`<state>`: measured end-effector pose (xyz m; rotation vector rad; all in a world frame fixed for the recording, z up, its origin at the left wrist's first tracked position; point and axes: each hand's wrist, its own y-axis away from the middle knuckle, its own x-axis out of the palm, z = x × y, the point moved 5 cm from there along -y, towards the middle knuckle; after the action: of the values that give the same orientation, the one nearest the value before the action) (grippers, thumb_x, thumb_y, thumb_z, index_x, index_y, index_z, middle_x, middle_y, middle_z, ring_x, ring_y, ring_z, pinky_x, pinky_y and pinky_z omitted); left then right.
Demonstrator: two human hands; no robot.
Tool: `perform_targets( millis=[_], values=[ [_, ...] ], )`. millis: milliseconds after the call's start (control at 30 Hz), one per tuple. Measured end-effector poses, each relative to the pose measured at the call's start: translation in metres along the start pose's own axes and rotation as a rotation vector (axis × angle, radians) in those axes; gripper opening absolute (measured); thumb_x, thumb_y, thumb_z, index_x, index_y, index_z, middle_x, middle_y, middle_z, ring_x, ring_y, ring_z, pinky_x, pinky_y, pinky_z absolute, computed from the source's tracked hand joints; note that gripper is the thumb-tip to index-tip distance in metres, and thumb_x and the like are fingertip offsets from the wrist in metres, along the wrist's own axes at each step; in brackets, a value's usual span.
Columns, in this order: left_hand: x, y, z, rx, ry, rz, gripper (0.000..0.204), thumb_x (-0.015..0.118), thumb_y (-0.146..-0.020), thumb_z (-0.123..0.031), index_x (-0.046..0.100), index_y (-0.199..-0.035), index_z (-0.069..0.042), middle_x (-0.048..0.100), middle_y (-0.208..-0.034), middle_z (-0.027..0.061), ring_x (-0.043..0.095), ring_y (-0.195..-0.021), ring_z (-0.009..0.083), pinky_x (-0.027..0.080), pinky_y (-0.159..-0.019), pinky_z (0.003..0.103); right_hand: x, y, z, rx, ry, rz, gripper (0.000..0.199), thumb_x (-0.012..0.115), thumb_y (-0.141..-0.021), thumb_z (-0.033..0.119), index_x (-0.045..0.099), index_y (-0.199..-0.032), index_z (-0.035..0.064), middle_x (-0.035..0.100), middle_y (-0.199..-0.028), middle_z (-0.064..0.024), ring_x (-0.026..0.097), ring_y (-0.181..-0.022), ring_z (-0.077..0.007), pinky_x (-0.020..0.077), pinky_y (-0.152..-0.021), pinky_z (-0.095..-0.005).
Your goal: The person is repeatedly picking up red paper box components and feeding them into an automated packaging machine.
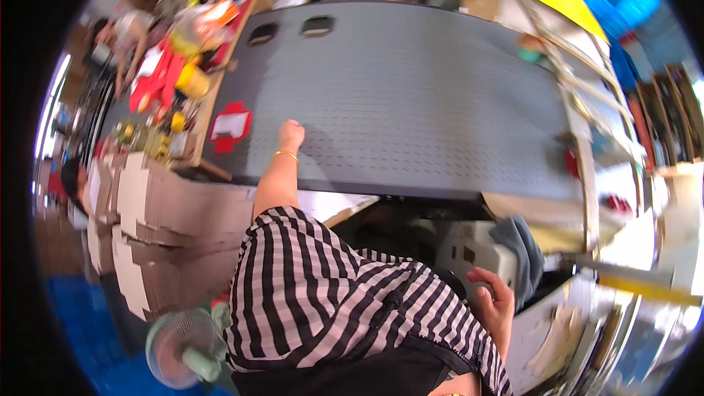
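My left hand (291, 134), with a gold bangle at its wrist, reaches over a large grey worktable (418, 88) marked with rows of small dashes. Its fingers look curled in, and nothing sticks out of them, though the hand is slightly blurred. Nearest to it, on the left, a flat red cut-out piece with a white middle (230, 125) lies by the table's left edge. Away from the table, at the lower right, my right hand (495, 301) hangs beside a white plastic piece with a grey cloth (518, 253). Its fingers are loosely bent and apart, holding nothing.
Two dark oblong openings or pieces (317, 26) show at the far left of the table. Stacked brown cardboard (183, 213) and a green fan (183, 348) stand to my left. A cluttered side table (213, 117) adjoins. A metal-framed rack (579, 110) borders the right; people work at the far left.
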<state>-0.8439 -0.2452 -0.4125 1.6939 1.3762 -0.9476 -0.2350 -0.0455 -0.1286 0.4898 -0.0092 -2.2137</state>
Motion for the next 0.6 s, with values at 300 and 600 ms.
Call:
perform_targets(
  millis=[300,600],
  values=[
    [-0.114,-0.025,0.111,-0.275,-0.352,-0.180,0.047,0.060,-0.086,-0.014,0.052,-0.133,-0.016,0.047,-0.138,0.0160,0.043,-0.129,0.0365,0.045,-0.100,0.048,0.068,-0.145,0.034,-0.057,0.314,0.376,0.041,0.069,-0.079,0.016,0.063,-0.116,-0.0005,0.068,-0.105,-0.0162,0.063,-0.100,-0.0317,0.0476,-0.089,-0.0378],
    [-0.090,-0.055,0.095,0.027,-0.510,-0.021,0.026,0.051,-0.090,-0.022,0.072,-0.088,-0.008,0.068,-0.104,0.0145,0.065,-0.093,0.0325,0.051,-0.084,0.045,0.075,-0.133,0.024,-0.030,0.419,0.460,0.042,0.071,-0.076,0.012,0.063,-0.116,0.0001,0.067,-0.107,-0.0169,0.062,-0.097,-0.0325,0.0487,-0.085,-0.0380]
  ],
)
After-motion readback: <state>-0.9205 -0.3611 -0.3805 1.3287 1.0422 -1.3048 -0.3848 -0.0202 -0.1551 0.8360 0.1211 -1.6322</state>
